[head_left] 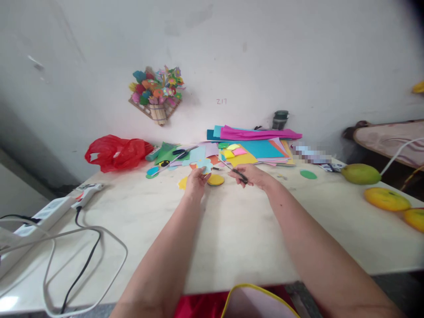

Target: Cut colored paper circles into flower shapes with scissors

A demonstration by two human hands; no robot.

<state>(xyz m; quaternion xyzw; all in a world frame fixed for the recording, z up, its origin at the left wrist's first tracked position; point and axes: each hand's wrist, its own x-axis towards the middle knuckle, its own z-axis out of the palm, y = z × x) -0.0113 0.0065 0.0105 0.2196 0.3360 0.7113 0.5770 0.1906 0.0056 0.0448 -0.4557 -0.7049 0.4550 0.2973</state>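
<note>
My left hand (196,182) pinches a light blue piece of paper (204,165) above the table. To its right, my right hand (247,175) is closed around the dark handles of a pair of scissors (239,175), whose blades point up and left toward the paper. Between my hands a yellow paper disc (216,179) lies on the white table (232,229). Another yellow piece (182,183) is partly hidden behind my left hand. Behind the hands are coloured paper sheets (265,149) and small yellow, green and pink pieces (228,153).
A red plastic bag (115,152), black-handled scissors (181,153) and blue disc (153,171) lie at the left. Power strips (49,216) and cables occupy the near left. A green disc (308,174) and mango-like fruits (361,174) sit right; a dark cup (280,119) stands behind.
</note>
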